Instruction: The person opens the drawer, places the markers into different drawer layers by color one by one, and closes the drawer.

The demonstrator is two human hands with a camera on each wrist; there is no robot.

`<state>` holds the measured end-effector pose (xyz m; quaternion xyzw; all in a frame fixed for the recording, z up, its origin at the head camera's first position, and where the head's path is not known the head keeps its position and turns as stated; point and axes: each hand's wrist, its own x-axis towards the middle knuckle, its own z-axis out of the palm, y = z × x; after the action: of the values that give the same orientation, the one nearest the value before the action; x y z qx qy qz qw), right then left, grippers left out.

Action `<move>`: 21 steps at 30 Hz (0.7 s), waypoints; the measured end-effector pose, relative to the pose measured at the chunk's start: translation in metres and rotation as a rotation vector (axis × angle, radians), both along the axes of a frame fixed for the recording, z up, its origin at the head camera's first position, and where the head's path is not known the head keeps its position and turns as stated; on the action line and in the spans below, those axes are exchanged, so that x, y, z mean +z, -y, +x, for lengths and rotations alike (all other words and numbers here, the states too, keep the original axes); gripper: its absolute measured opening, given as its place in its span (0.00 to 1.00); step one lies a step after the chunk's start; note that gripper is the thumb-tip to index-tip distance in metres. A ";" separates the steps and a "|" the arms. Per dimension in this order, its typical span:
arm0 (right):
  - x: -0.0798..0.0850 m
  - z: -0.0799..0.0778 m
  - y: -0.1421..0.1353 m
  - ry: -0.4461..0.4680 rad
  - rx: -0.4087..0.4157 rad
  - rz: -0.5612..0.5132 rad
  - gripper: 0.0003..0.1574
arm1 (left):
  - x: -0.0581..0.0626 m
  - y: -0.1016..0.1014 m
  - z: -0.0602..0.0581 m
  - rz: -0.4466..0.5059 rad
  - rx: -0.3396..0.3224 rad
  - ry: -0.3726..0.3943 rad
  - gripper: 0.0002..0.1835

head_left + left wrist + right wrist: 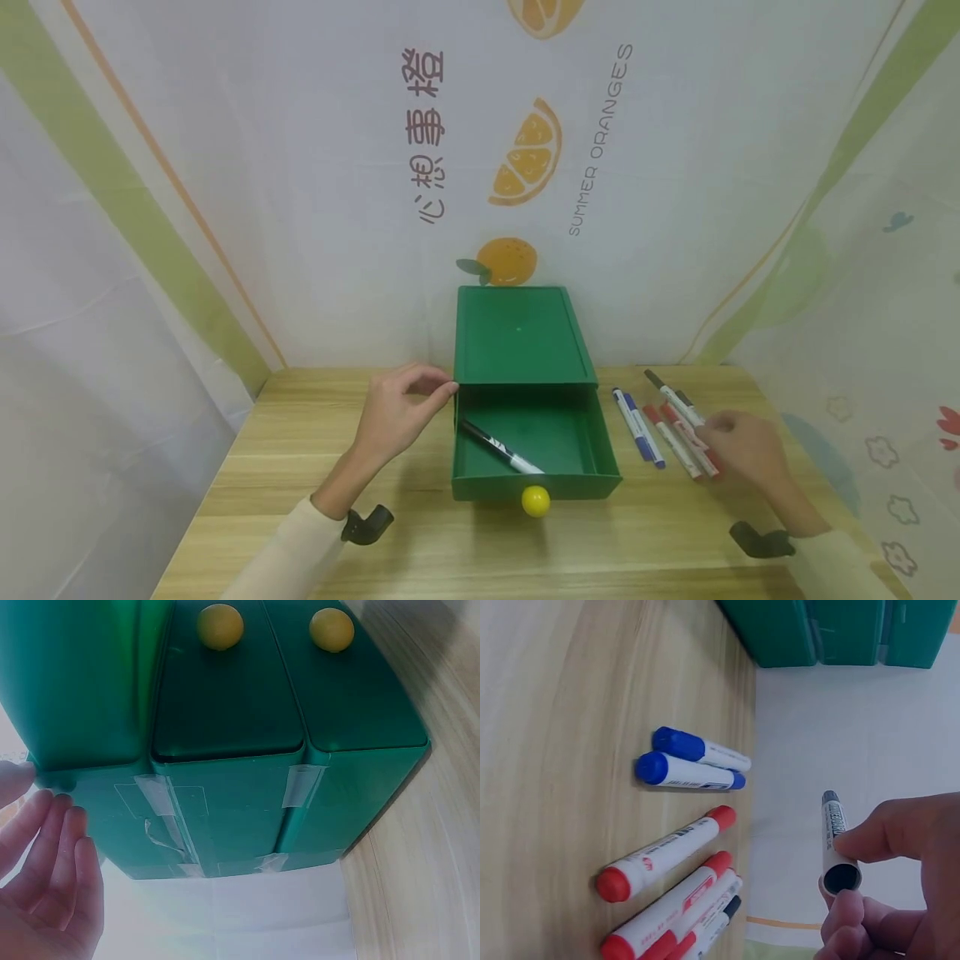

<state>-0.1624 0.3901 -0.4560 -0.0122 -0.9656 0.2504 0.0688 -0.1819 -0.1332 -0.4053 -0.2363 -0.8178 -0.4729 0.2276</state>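
Observation:
A green drawer cabinet stands on the table, its top drawer pulled out. In that drawer lies a black marker, slanting toward the front. At the cabinet's front left corner my left hand touches the edge with thumb and forefinger; the left wrist view has its fingers extended beside the side wall. On the right, my right hand pinches a white-barrelled whiteboard marker with a dark tip, raised off the table. Red markers lie just left of that hand.
Two blue markers lie between the drawer and the red ones. Another dark-capped marker lies beside the reds. A yellow knob juts from the open drawer's front. White printed cloth surrounds the wooden table.

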 end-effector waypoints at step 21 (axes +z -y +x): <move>0.036 0.012 0.023 -0.049 0.027 -0.046 0.23 | -0.001 0.000 0.000 0.000 -0.003 -0.005 0.04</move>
<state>-0.1505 0.3667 -0.4199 0.0054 -0.9577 0.2739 0.0885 -0.1819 -0.1335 -0.4064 -0.2388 -0.8169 -0.4726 0.2286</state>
